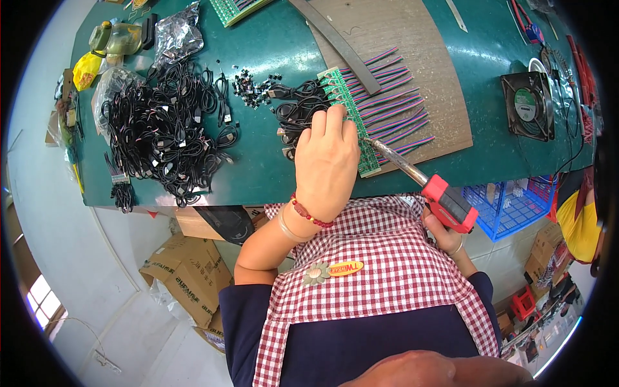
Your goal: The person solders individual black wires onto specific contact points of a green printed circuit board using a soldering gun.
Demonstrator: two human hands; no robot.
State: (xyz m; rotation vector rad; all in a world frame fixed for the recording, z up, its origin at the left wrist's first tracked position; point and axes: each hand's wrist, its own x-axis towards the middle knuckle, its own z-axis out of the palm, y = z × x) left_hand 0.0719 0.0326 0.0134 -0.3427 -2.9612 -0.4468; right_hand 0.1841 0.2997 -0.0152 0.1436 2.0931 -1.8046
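A long green circuit board strip (369, 158) lies on a brown board, with rows of multicoloured wires (403, 120) running out from its right side. My left hand (327, 151) is closed over the strip's left edge, fingertips bent down. Whatever it pinches is hidden beneath the fingers. Black USB cables (300, 106) are bunched just beyond and left of those fingers. My right hand (442, 233) is closed around the red and black handle of a soldering iron (445, 201). The iron's metal tip reaches the strip's right edge, close to my left fingers.
A flat metal bar (345, 48) rests across the wires on the brown board (445, 97). To the left lie a large heap of black cables (164, 129) and scattered small connectors (251, 88). A black fan (527, 105) stands at right, above a blue basket (509, 206).
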